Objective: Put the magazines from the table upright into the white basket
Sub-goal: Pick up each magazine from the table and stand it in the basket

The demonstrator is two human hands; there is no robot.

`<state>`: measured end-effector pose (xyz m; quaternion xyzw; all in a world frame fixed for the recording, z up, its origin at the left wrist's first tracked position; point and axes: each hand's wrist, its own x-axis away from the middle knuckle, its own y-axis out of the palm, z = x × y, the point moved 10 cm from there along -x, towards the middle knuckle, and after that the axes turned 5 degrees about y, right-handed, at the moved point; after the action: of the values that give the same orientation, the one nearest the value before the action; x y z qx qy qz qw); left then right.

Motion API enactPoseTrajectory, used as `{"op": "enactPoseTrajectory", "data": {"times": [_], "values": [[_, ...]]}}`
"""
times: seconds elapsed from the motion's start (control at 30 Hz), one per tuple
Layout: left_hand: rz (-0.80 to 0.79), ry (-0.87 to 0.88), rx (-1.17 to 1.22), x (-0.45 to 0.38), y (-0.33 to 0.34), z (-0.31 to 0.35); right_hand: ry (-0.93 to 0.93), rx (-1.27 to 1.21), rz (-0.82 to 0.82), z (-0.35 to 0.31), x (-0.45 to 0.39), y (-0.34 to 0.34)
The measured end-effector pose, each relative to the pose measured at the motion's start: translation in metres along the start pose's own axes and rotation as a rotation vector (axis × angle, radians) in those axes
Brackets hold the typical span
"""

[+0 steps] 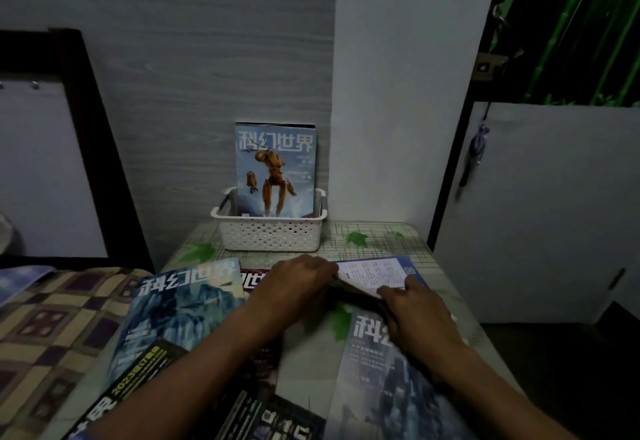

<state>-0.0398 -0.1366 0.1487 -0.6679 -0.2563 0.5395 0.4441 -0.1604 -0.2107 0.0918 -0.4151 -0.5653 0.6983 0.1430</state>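
Glossy paper is catching what little light there is in the head view, where a person is leaning over a small table (pixel 384 235) covered in a leaf-print cloth. At the far edge, against the wall, the white basket (pixel 269 232) is already holding one robot-cover magazine (pixel 276 169) standing upright. Near the middle of the table, the blue-bordered magazine (pixel 377 273) is being lifted by its near edge, its far edge seemingly resting on the cloth, so it is sitting tilted. The left hand (pixel 294 287) is curling over its left end, fingers closed on the paper, though whether the thumb is underneath cannot be told. The right hand (pixel 419 318) is pinching the near edge between thumb and fingers, palm down, forearm reaching in from the near right corner. Other issues are lying flat: a blue mountain-cover magazine (pixel 180 311) overhanging the left edge, a dark red magazine (pixel 251 278) partly under the left wrist, and a pale city-cover magazine (pixel 374 387) beneath the right forearm. Judging by the sag, the held issue is probably light, thin and floppy, with a slippery cover; gripping it along the spine, or with both hands on opposite edges, should be keeping it from bowing on the way to the basket.
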Motion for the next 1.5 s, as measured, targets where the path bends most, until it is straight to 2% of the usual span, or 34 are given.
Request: {"op": "enactPoseTrajectory", "data": {"times": [0.07, 0.13, 0.2, 0.3, 0.37, 0.43, 0.53, 0.63, 0.73, 0.83, 0.9, 1.0, 1.1, 1.23, 1.37, 1.5], "values": [[0.256, -0.088, 0.112, 0.004, -0.03, -0.009, 0.106, -0.099, 0.093, 0.011, -0.006, -0.019], [0.497, -0.295, 0.258, 0.019, -0.052, -0.038, 0.163, -0.191, 0.232, 0.022, -0.012, -0.043], [0.611, -0.516, 0.442, 0.035, -0.052, -0.072, 0.221, -0.307, 0.309, 0.039, -0.021, -0.065], [0.518, -0.734, 0.639, 0.046, -0.026, -0.106, 0.313, -0.802, 0.19, 0.06, -0.044, -0.071], [0.386, -0.778, 0.739, 0.042, -0.007, -0.112, 0.314, -1.125, 0.114, 0.057, -0.053, -0.071], [0.298, -0.771, 0.836, 0.038, 0.009, -0.109, 0.314, -1.236, 0.038, 0.047, -0.056, -0.063], [0.286, -0.717, 0.937, 0.034, 0.02, -0.103, 0.319, -1.248, -0.015, 0.033, -0.055, -0.044], [0.302, -0.608, 0.833, 0.031, 0.014, -0.093, 0.393, -1.278, 0.009, 0.037, -0.051, -0.028], [0.331, -0.554, 0.72, 0.027, 0.008, -0.086, 0.474, -1.142, 0.036, 0.048, -0.049, -0.017], [0.416, -0.588, 0.644, 0.028, 0.001, -0.091, 0.481, -0.958, 0.077, 0.049, -0.053, -0.02], [0.49, -0.633, 0.642, 0.031, -0.006, -0.103, 0.453, -0.933, 0.121, 0.045, -0.066, -0.034], [0.592, -0.661, 0.623, 0.024, -0.038, -0.132, 0.416, -0.968, 0.203, 0.035, -0.105, -0.062], [0.703, -0.612, 0.529, 0.003, -0.095, -0.17, 0.38, -1.151, 0.248, 0.016, -0.156, -0.087], [0.722, -0.606, 0.513, -0.02, -0.139, -0.233, 0.374, -1.168, 0.339, -0.001, -0.22, -0.101], [0.744, -0.702, 0.49, -0.024, -0.124, -0.288, 0.5, -1.119, 0.336, -0.009, -0.267, -0.063], [0.699, -0.825, 0.55, -0.012, -0.065, -0.331, 0.544, -1.08, 0.311, -0.015, -0.285, -0.01]]}}
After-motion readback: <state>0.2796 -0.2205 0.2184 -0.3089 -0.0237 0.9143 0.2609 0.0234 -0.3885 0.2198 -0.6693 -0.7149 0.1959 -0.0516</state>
